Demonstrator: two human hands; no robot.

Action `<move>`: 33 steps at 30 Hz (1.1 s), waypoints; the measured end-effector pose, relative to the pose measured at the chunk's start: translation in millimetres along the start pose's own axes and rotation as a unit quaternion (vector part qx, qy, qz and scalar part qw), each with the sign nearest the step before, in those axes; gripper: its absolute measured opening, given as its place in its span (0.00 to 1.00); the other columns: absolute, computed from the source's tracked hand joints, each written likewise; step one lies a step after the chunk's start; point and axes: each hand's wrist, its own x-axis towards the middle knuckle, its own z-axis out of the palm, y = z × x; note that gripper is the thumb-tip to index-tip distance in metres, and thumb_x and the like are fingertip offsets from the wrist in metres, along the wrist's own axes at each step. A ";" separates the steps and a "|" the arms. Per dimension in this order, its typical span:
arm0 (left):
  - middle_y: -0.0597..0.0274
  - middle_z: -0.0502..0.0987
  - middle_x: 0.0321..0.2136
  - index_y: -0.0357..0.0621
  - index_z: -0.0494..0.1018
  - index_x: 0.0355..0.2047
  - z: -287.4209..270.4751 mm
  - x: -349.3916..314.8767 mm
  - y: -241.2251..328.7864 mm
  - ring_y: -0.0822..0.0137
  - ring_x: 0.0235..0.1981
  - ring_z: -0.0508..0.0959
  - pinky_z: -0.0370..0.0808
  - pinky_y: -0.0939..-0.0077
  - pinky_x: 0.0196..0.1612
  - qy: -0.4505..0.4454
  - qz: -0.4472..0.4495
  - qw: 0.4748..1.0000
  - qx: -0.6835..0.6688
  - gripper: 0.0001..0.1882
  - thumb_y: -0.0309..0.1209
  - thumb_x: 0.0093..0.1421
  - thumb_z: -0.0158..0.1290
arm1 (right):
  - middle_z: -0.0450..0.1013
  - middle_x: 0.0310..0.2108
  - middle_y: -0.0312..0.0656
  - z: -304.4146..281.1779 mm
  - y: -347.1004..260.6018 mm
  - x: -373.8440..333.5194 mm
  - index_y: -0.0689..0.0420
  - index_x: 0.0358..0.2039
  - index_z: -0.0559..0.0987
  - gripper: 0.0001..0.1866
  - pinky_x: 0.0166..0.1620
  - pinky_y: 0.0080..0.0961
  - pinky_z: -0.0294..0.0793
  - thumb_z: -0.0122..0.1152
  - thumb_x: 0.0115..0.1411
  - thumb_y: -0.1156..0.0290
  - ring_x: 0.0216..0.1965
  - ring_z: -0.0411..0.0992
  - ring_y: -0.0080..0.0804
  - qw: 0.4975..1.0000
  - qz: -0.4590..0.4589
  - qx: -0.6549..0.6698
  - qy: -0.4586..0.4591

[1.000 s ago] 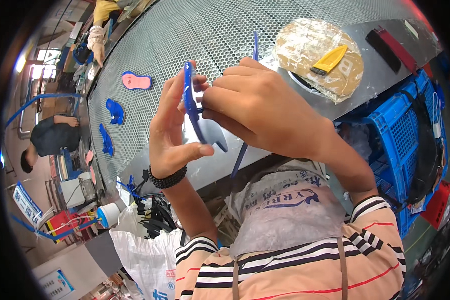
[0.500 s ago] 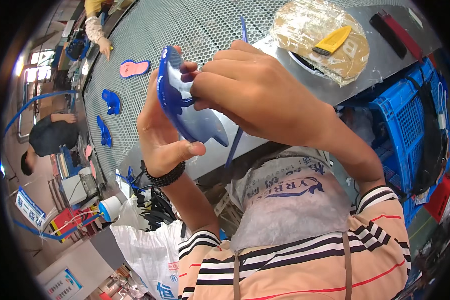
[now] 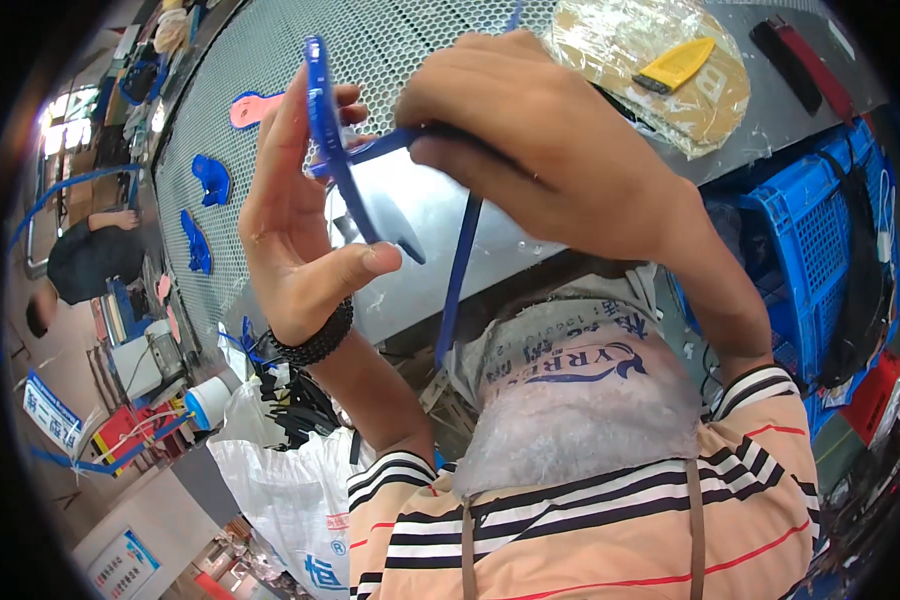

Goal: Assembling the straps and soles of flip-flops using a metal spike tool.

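Observation:
Upright and almost edge-on, a glossy blue shoe sole [image 3: 327,125] stands in my left hand [image 3: 292,235], with the fingers behind it and the thumb by its lower end. My right hand [image 3: 540,150] is closed, its fingertips pinching a blue strap [image 3: 382,147] that stretches sideways from the sole. A long narrow blue strip [image 3: 460,265] passes behind my right hand and hangs over the table's near edge. Whether the right hand also grips that strip is hidden.
The perforated metal table [image 3: 390,45] bears a pink-topped sole [image 3: 252,110] and two blue shaped pieces [image 3: 210,180]. At right lie a plastic-wrapped round board [image 3: 660,40] with a yellow scraper [image 3: 678,65], and a blue crate [image 3: 805,240]. Another person [image 3: 95,262] sits at far left.
Both hands have moved slightly up, the left also leftward. The sole has turned more edge-on, and the strap now stretches out between it and my right hand. The other person's hand at top left has drawn back.

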 end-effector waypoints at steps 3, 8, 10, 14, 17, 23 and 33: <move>0.47 0.68 0.63 0.28 0.58 0.71 1.1 -1.3 1.8 0.54 0.65 0.69 0.67 0.58 0.67 0.005 -0.015 1.000 0.017 0.63 0.36 0.37 0.79 | 0.75 0.40 0.43 -5.8 1.5 7.3 0.59 0.43 0.77 0.08 0.54 0.42 0.66 0.59 0.65 0.73 0.48 0.72 0.40 0.993 -0.005 -0.097 -0.071; 0.51 0.68 0.61 0.29 0.60 0.71 2.0 -0.7 -2.5 0.56 0.63 0.71 0.69 0.60 0.64 0.017 -0.010 0.999 0.031 0.63 0.35 0.35 0.79 | 0.73 0.36 0.42 6.7 -6.8 12.2 0.59 0.44 0.77 0.10 0.46 0.36 0.69 0.64 0.62 0.76 0.44 0.70 0.45 0.996 0.008 -0.047 -0.071; 0.53 0.68 0.60 0.29 0.61 0.70 0.0 -2.0 -8.1 0.58 0.62 0.72 0.70 0.62 0.63 0.023 0.001 0.999 0.031 0.62 0.35 0.35 0.79 | 0.72 0.39 0.41 6.7 -7.1 13.2 0.59 0.49 0.75 0.14 0.48 0.33 0.69 0.62 0.63 0.78 0.44 0.70 0.41 0.993 0.003 -0.041 -0.109; 0.54 0.68 0.59 0.32 0.63 0.70 -9.0 8.3 -19.0 0.60 0.60 0.72 0.71 0.62 0.61 0.012 0.058 0.994 0.088 0.62 0.37 0.33 0.79 | 0.64 0.47 0.40 24.6 4.8 12.2 0.58 0.60 0.65 0.27 0.50 0.25 0.70 0.51 0.60 0.86 0.47 0.68 0.29 0.987 0.060 0.147 0.018; 0.53 0.69 0.59 0.36 0.64 0.70 -12.9 12.7 -23.9 0.58 0.60 0.72 0.71 0.62 0.62 -0.013 0.094 0.985 0.142 0.61 0.37 0.34 0.79 | 0.59 0.48 0.42 44.4 18.2 21.0 0.58 0.61 0.63 0.33 0.54 0.26 0.69 0.45 0.54 0.91 0.49 0.66 0.29 0.971 0.045 0.226 0.064; 0.52 0.70 0.60 0.42 0.65 0.70 -21.5 12.8 -43.4 0.54 0.63 0.70 0.68 0.57 0.65 0.052 0.095 0.992 0.063 0.58 0.37 0.36 0.78 | 0.62 0.51 0.41 62.8 9.6 41.5 0.61 0.66 0.59 0.38 0.51 0.16 0.72 0.43 0.51 0.90 0.52 0.68 0.24 0.919 0.173 0.350 0.050; 0.52 0.69 0.52 0.44 0.66 0.67 -38.6 30.3 -31.7 0.50 0.52 0.69 0.69 0.57 0.57 0.246 0.183 0.886 0.348 0.52 0.34 0.39 0.77 | 0.70 0.31 0.41 41.6 18.6 83.9 0.58 0.34 0.80 0.09 0.36 0.32 0.70 0.67 0.51 0.77 0.35 0.71 0.39 0.992 -0.030 -0.096 0.077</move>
